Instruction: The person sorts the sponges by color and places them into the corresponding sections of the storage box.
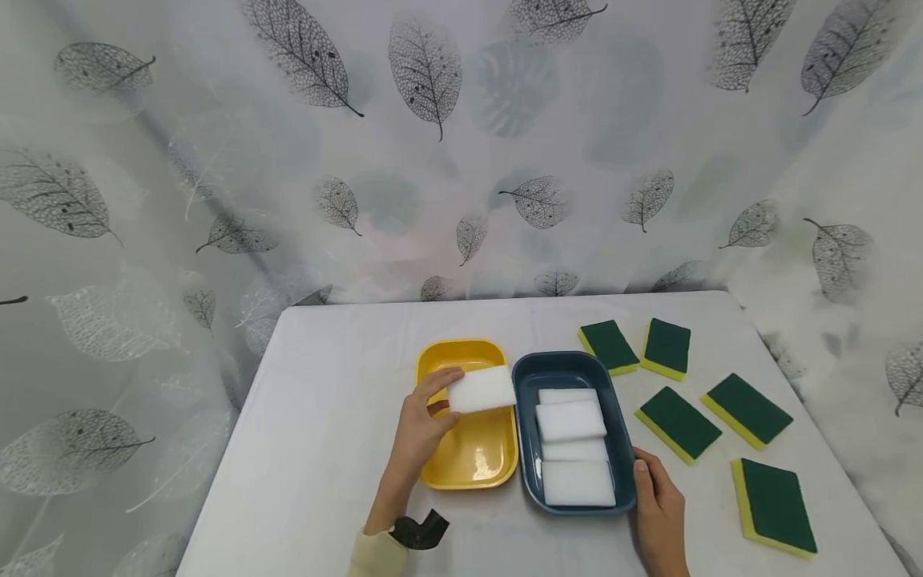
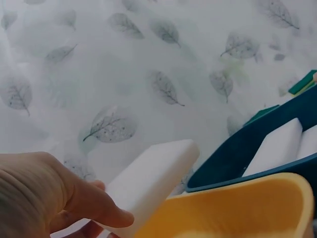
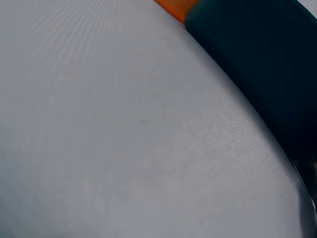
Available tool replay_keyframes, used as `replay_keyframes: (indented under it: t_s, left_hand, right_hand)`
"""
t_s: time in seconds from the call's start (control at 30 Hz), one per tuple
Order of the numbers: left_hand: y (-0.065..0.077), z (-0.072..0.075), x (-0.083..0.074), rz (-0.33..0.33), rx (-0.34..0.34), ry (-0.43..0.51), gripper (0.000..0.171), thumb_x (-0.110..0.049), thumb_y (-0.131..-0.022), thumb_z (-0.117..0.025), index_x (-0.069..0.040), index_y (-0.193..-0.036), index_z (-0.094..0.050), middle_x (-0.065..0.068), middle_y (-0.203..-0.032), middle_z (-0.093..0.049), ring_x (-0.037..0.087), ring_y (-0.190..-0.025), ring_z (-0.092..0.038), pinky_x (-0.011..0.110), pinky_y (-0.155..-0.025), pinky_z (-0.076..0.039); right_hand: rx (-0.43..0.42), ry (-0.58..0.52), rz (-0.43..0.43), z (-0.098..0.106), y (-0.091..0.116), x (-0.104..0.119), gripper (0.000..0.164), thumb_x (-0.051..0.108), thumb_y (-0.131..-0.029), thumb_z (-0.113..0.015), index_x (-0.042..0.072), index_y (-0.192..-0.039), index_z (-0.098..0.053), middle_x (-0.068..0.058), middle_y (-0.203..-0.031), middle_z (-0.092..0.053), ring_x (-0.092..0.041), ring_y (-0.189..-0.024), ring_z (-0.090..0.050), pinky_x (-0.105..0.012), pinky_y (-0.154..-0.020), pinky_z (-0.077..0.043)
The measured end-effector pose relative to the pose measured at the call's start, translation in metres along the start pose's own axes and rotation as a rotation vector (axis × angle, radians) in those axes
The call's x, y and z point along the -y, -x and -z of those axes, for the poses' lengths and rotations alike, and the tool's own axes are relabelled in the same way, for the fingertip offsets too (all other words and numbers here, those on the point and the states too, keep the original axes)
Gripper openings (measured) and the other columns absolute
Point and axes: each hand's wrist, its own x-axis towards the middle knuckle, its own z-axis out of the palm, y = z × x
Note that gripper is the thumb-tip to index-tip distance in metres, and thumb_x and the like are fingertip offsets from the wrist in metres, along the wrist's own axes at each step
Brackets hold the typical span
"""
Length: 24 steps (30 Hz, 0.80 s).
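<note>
My left hand [image 1: 425, 421] pinches a white sponge block [image 1: 481, 389] by its left end and holds it over the yellow tray [image 1: 433, 357]. In the left wrist view the same white block [image 2: 153, 176] sticks out past my thumb [image 2: 94, 203] above the yellow tray's rim [image 2: 233, 198]. The blue tray [image 1: 526, 373] beside it holds several white blocks [image 1: 571, 421]. My right hand [image 1: 658, 501] rests against the blue tray's near right corner, thumb on the rim. The right wrist view shows only the tablecloth and the blue tray's dark side [image 3: 257, 49].
Several green and yellow scouring sponges [image 1: 678, 423] lie flat on the white table [image 1: 324, 401] right of the blue tray. A leaf-print curtain [image 1: 433, 120] hangs behind and at both sides.
</note>
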Motion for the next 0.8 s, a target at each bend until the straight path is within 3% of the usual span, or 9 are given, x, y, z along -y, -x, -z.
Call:
replay_keyframes:
  t_s: [0.13, 0.5, 0.67, 0.8]
  left_hand:
    - [0.005, -0.010, 0.000, -0.023, 0.075, -0.044, 0.060, 0.014, -0.085, -0.070, -0.018, -0.135, -0.070, 0.006, -0.149, -0.060, 0.033, -0.137, -0.055, 0.055, -0.107, -0.052]
    - [0.020, -0.026, -0.006, -0.170, 0.355, -0.239, 0.054, -0.010, -0.089, -0.082, -0.026, -0.138, -0.066, -0.004, -0.145, -0.062, 0.022, -0.132, -0.060, 0.050, -0.099, -0.057]
    - [0.027, -0.038, -0.009, -0.266, 0.407, -0.360, 0.053, -0.019, -0.089, -0.083, -0.025, -0.138, -0.065, -0.007, -0.146, -0.062, 0.017, -0.133, -0.061, 0.042, -0.107, -0.055]
    - [0.032, -0.049, -0.011, -0.388, 0.429, -0.504, 0.050, -0.024, -0.088, -0.085, -0.022, -0.136, -0.068, -0.005, -0.144, -0.064, 0.016, -0.132, -0.062, 0.034, -0.110, -0.052]
  right_hand:
    - [-0.007, 0.001, 0.002, -0.001, 0.000, 0.000, 0.047, 0.038, -0.113, -0.041, 0.005, -0.139, -0.062, -0.020, -0.139, -0.066, 0.028, -0.106, -0.039, 0.007, -0.090, -0.030]
    - [-0.003, 0.008, -0.005, -0.001, 0.000, 0.000, 0.048, 0.038, -0.113, -0.041, 0.005, -0.140, -0.061, -0.020, -0.141, -0.065, 0.028, -0.107, -0.037, 0.008, -0.090, -0.029]
    - [-0.007, 0.031, -0.028, 0.000, 0.000, -0.002, 0.048, 0.039, -0.113, -0.040, 0.007, -0.140, -0.061, -0.019, -0.141, -0.066, 0.025, -0.108, -0.039, 0.009, -0.089, -0.027]
    - [-0.003, 0.036, -0.032, -0.001, -0.001, -0.002, 0.049, 0.041, -0.113, -0.040, 0.006, -0.140, -0.061, -0.019, -0.141, -0.065, 0.015, -0.114, -0.046, 0.009, -0.089, -0.027]
